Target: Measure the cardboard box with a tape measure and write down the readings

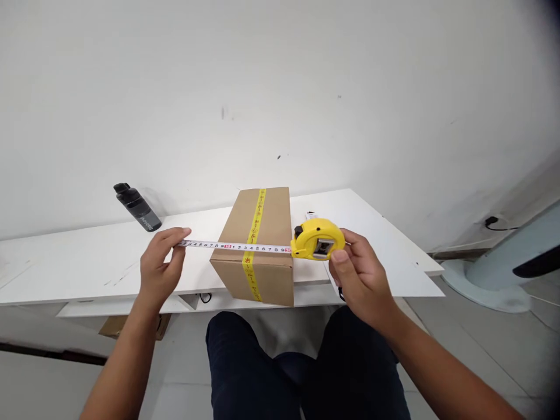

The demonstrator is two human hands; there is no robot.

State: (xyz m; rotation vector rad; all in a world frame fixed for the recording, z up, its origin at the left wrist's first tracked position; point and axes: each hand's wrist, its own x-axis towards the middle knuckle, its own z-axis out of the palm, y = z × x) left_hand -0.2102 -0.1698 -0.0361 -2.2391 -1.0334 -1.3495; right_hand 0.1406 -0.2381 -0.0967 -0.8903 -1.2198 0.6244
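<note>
One tape measure (317,239) gripped by right hand (359,280), left hand (161,265) pinching its blade (236,247), one cardboard box (260,245), one bottle (137,207)

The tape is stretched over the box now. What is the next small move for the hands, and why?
Probably slide the left hand right, so the tape end meets the left top edge of the cardboard box. The blade now starts well left of that edge, held in the air, while the yellow tape measure in the right hand sits at the right edge.
</note>
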